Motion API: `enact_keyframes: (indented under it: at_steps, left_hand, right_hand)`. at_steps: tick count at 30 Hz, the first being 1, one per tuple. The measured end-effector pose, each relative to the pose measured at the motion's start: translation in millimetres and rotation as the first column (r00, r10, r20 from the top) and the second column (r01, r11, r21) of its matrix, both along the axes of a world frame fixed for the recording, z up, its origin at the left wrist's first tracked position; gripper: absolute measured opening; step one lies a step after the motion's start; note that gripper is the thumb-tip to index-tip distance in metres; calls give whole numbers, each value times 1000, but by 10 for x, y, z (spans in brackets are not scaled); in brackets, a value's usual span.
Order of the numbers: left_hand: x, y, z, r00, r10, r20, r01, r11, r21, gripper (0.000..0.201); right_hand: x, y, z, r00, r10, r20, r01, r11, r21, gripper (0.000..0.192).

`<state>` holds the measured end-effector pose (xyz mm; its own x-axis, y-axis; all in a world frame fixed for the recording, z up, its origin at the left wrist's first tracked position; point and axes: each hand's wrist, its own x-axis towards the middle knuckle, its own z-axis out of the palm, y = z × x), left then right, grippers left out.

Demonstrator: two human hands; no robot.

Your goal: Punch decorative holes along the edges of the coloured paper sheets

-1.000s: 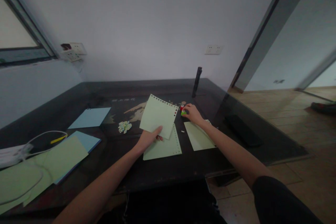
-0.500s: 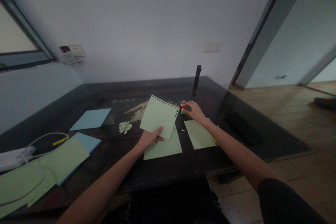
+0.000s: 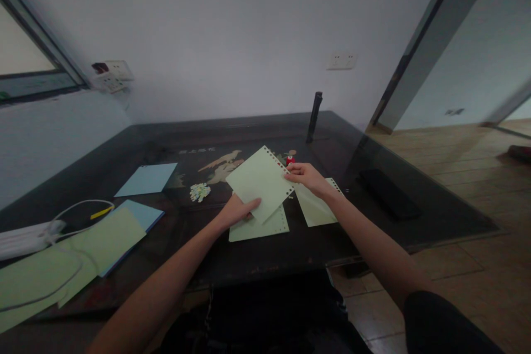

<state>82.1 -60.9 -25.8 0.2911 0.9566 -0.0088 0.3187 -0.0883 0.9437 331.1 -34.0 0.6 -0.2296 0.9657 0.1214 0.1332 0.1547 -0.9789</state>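
A pale green sheet of paper (image 3: 255, 182) with a row of punched holes along its right edge is held up over the table. My left hand (image 3: 240, 210) is closed on its lower left part, thumb on top. At the holed right edge, the fingers of my right hand (image 3: 305, 175) are closed, pinching the paper. Just behind those fingers stands a small red thing with white eye-like spots (image 3: 290, 160), its lower part hidden. Under the held sheet lies another pale green sheet (image 3: 259, 229). A further holed sheet (image 3: 315, 210) rests below my right wrist.
A pile of small paper bits (image 3: 199, 192) lies left of my hands. Blue sheets (image 3: 147, 178), more green sheets (image 3: 112, 238) and a white power strip with a cable (image 3: 27, 240) are farther left. A black upright stick (image 3: 314, 117) and a dark flat case (image 3: 388, 193) are to the right.
My right hand has come off the red and green thing and down to the sheet's holed edge. The held sheet has turned and shifted a little right. The view has tilted slightly.
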Motion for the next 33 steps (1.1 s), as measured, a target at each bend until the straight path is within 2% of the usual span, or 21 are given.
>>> enact_keyframes:
  at_steps: [4, 10, 21, 25, 29, 33]
  left_hand:
    - [-32, 71, 41, 1000, 6, 16, -6, 999, 37, 33]
    - [-73, 136, 60, 989, 77, 129, -92, 989, 115, 37]
    - [-35, 107, 57, 995, 33, 94, -42, 994, 98, 34]
    - [-26, 76, 84, 1000, 16, 27, -21, 984, 176, 40]
    - [-8, -3, 115, 999, -28, -22, 32, 965, 261, 43]
    - [40, -117, 150, 956, -93, -278, 193, 913, 359, 36]
  right_hand:
    - [55, -8, -78, 999, 14, -30, -16, 997, -70, 32]
    - [68, -11, -127, 995, 78, -64, -89, 977, -195, 30]
    - [46, -14, -105, 997, -74, -5, 73, 993, -90, 29]
    - [82, -17, -17, 986, -155, -68, 151, 986, -64, 31]
    - [288, -48, 101, 949, -273, -158, 269, 962, -46, 30]
    - [670, -192, 121, 911, -393, -127, 387, 920, -66, 28]
